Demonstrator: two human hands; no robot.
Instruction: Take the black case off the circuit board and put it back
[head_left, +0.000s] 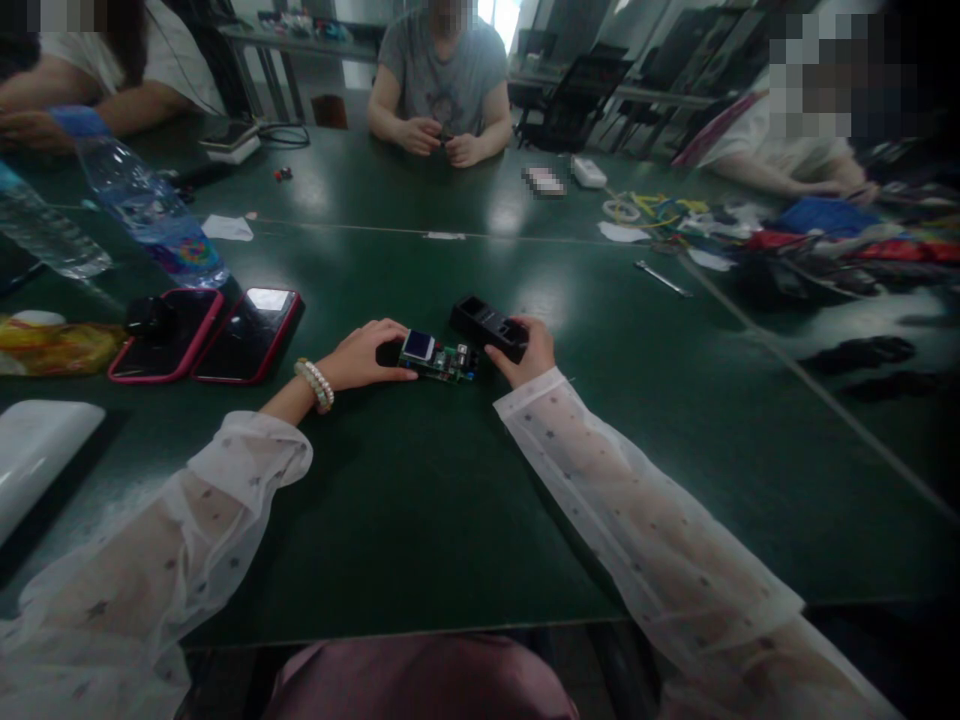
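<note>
Just left of the middle of the green table (420,480), my left hand (365,356) grips the left end of a small green circuit board (448,362) with a little square screen. My right hand (531,352) has its thumb and fingers around the right end of a black plastic case (480,318) with openings in its face. The case lies just beyond and to the right of the board, tilted down to the right. Their near ends are close together; whether they touch I cannot tell.
Two phones (247,335) in red cases, a water bottle (150,205) and a white object (41,450) are at the left. A wrench (663,279) lies to the right, before piled cables and bags (832,235). Other people sit across the table.
</note>
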